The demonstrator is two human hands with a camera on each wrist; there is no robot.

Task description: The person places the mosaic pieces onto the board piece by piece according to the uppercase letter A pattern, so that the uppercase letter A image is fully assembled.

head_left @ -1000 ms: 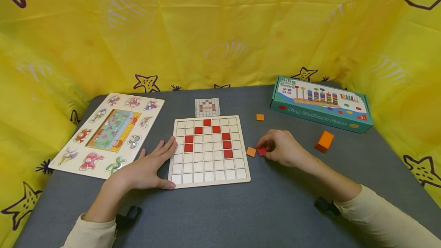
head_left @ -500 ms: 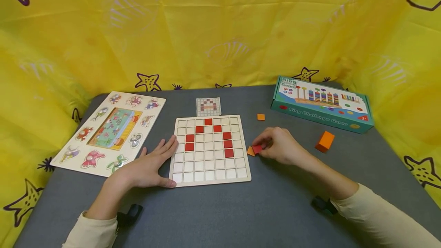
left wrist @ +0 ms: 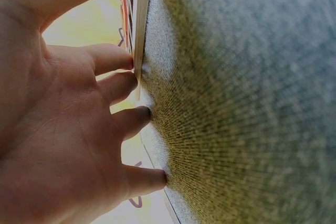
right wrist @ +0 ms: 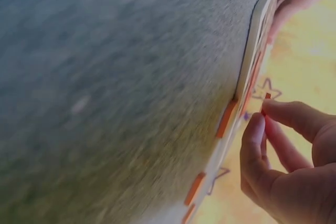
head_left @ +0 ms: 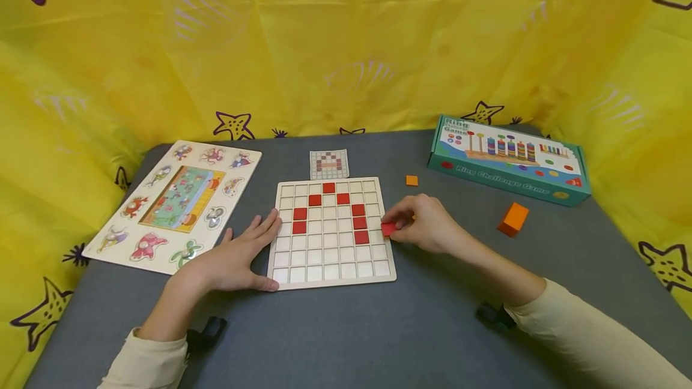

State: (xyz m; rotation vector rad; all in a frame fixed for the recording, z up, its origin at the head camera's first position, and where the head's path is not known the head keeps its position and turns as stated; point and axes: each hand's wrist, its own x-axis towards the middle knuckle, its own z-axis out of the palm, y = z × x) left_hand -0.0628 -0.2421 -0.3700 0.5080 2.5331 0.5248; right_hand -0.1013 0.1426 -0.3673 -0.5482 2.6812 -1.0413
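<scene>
A wooden grid board [head_left: 332,286] lies in the middle of the table, with several red square tiles [head_left: 361,237] set in its cells, forming an arch-like pattern. My left hand [head_left: 232,262] rests along its left edge, fingers spread and straight; the left wrist view has the fingertips at the board's side [left wrist: 140,24]. Between thumb and fingers, my right hand [head_left: 427,225] pinches another red tile [head_left: 388,230] over the board's right edge. In the right wrist view this tile [right wrist: 268,96] sticks up from the fingertips, raised off the table. Behind the board lies a small pattern card [head_left: 329,164].
One orange tile [head_left: 412,180] lies right of the board; the other is mostly hidden by my right hand in the head view. Farther right are an orange block [head_left: 513,220] and a Ring Challenge Game box [head_left: 508,161]. An animal puzzle board [head_left: 162,257] lies left.
My right hand has carried the red tile leftward from the table, past the nearer orange tile, to the board's right edge. The left hand has stayed at the board.
</scene>
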